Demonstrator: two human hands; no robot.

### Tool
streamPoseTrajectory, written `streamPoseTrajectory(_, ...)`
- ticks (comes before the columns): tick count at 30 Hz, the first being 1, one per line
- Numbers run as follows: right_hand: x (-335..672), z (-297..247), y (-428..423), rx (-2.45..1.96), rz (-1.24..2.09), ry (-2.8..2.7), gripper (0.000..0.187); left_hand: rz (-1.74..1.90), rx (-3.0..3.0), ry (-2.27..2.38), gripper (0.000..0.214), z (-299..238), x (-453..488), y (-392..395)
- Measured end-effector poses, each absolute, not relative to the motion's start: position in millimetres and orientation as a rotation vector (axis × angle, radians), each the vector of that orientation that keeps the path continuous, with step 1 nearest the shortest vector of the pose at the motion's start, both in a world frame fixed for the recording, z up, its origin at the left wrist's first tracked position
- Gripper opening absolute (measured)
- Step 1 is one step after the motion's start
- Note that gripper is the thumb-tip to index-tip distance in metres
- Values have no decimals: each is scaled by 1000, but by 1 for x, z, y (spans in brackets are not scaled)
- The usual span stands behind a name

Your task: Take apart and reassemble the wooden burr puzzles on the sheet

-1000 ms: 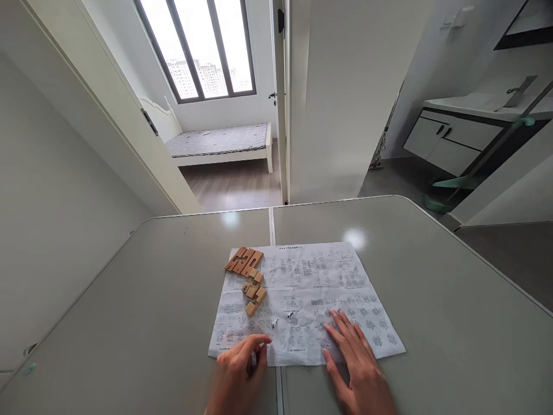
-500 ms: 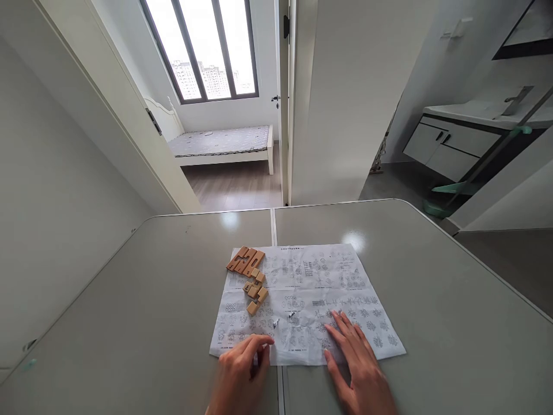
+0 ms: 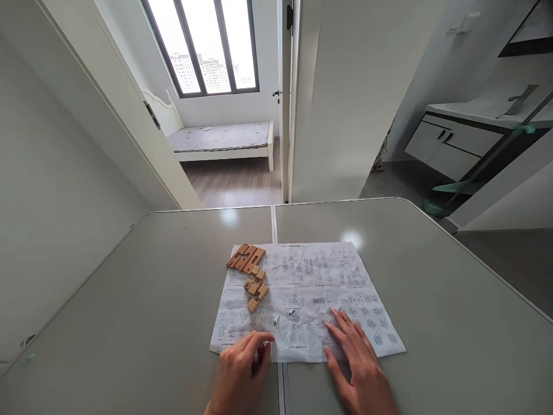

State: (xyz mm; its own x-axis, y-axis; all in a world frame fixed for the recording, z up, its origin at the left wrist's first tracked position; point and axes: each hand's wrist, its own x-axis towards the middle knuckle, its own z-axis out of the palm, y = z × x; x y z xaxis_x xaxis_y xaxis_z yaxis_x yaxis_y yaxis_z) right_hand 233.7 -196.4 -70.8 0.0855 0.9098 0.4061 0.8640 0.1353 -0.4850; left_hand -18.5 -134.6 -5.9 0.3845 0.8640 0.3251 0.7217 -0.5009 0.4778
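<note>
A creased, printed paper sheet (image 3: 309, 323) covered in small line diagrams lies flat on the table. My right hand (image 3: 356, 363) rests palm down over its lower right part, fingers spread. At the lower left edge of the sheet is my left hand (image 3: 244, 369), loosely curled, with a gap between thumb and forefinger and nothing visible in it. On the sheet's left side, beyond that hand, lie several notched wooden puzzle pieces: darker brown flat ones (image 3: 245, 257) at the upper corner and lighter blocky ones (image 3: 256, 290) just below.
The grey table (image 3: 142, 323) has a pale seam down its middle. Two small ragged dark-and-white spots (image 3: 276, 320) show on the paper; I cannot tell whether they are tears. Past the table are a doorway with a bed (image 3: 220, 138), and a sink cabinet (image 3: 453, 135) at right.
The view has shifted very slightly. Both hands, the sheet and the wooden pieces keep their places.
</note>
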Motion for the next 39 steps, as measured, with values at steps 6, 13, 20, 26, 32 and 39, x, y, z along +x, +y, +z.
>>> streamPoseTrajectory(6, 232, -68, -196, -1708, 132, -1729, 37, 793, 2390, 1399, 21, -6, -18, -135)
streamPoseTrajectory(13, 233, -68, -196, -1704, 113, -1746, 36, 777, 2392, 1414, 20, -10, -20, -135)
streamPoseTrajectory(20, 231, -67, -195, -1716, 125, -1744, 35, 767, 2394, 1406, 20, -10, -21, -135)
streamPoseTrajectory(26, 230, -66, -191, -1719, 171, -1735, 38, 752, 2384, 1407, 21, -7, -21, -136)
streamPoseTrajectory(32, 228, -67, -188, -1719, 186, -1748, 36, 753, 2389, 1406, 21, -11, -21, -136)
streamPoseTrajectory(39, 228, -66, -184, -1696, 225, -1758, 36, 754, 2367, 1401, 21, -14, -22, -137)
